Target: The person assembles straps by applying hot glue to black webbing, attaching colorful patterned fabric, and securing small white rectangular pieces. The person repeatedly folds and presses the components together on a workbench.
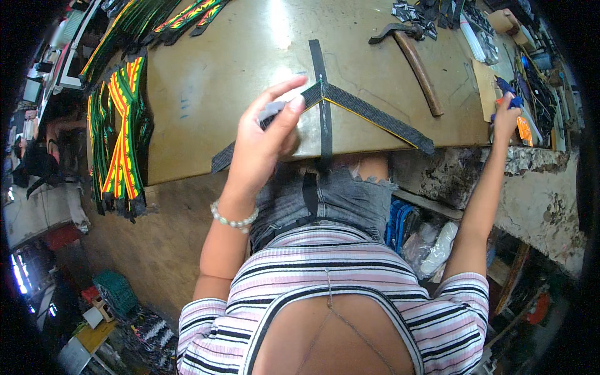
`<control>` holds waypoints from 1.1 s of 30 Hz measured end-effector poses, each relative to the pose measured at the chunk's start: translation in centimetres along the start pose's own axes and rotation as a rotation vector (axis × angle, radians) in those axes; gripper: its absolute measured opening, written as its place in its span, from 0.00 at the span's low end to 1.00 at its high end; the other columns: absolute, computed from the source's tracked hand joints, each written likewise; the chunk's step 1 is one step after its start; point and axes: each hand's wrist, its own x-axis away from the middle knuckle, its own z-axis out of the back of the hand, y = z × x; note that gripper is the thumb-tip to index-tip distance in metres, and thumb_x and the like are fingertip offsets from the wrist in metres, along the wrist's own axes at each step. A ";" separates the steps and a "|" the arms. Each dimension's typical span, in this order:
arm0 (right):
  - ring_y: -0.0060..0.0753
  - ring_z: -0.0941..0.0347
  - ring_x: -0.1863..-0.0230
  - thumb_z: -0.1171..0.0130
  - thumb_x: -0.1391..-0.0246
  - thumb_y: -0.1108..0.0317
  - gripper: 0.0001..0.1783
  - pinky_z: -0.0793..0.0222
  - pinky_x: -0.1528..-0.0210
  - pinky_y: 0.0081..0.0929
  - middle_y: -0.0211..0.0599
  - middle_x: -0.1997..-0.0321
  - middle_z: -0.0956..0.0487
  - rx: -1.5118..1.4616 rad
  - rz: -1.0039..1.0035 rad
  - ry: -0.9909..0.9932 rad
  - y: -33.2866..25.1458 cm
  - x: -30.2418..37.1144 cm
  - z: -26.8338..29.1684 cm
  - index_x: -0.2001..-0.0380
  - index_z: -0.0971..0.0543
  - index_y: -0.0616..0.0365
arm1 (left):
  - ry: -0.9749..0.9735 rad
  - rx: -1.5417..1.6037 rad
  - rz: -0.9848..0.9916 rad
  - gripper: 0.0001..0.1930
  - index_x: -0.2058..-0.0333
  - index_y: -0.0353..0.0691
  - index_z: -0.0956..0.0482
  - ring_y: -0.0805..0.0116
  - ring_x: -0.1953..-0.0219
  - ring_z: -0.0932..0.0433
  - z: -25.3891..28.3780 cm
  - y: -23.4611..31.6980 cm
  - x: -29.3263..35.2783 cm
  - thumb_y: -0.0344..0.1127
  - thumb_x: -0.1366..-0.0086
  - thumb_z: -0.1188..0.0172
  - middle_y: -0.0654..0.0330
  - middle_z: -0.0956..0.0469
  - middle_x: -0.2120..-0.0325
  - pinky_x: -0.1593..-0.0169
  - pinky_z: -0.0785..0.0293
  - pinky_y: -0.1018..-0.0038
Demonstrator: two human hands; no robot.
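A dark woven strap [381, 115] with a yellow edge lies bent in a wide V on the table. It crosses a straight black strip [317, 59] at its peak. Over the strap's left arm is my left hand [265, 134], thumb and index finger apart, the other fingers curled. A grey piece [270, 114] shows among those fingers; whether it is a finger wrap or something loose is unclear. Far out at the table's right end, my right hand [505, 119] has its fingers closed around a blue tool [505, 85], partly hidden. An orange object [524, 130] lies beside that hand.
A wooden-handled hammer [417, 69] rests right of the strap. Small dark metal pieces [415, 15] lie at the back right. Bundles of green, yellow and red straps [122, 131] hang over the left edge. Tools and cardboard [484, 90] crowd the right end.
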 end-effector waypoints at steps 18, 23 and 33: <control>0.27 0.22 0.70 0.37 0.44 0.70 0.09 0.29 0.69 0.23 0.42 0.64 0.19 -0.999 0.719 -0.945 -20.7 27.5 9.9 0.65 0.16 0.65 | -0.200 -0.130 0.196 0.48 0.50 0.35 0.28 0.83 0.88 0.43 -3.9 -0.7 0.1 0.75 0.34 0.82 0.62 0.26 0.79 0.85 0.50 0.84; 0.21 0.24 0.74 0.37 0.41 0.69 0.11 0.29 0.71 0.17 0.37 0.66 0.19 -1.157 0.403 -0.894 -20.0 29.0 9.6 0.62 0.16 0.68 | -0.067 -0.189 0.071 0.27 0.52 0.36 0.22 0.86 0.86 0.41 -3.5 -1.2 1.0 0.56 0.26 0.55 0.68 0.24 0.77 0.82 0.48 0.85; 0.38 0.22 0.64 0.29 0.59 0.80 0.17 0.25 0.67 0.27 0.39 0.62 0.21 -1.057 0.846 -0.198 -20.2 30.7 8.0 0.62 0.16 0.57 | 0.302 -0.092 -0.013 0.11 0.60 0.34 0.16 0.89 0.85 0.40 -3.8 -2.1 0.4 0.37 0.34 0.34 0.74 0.28 0.82 0.82 0.49 0.86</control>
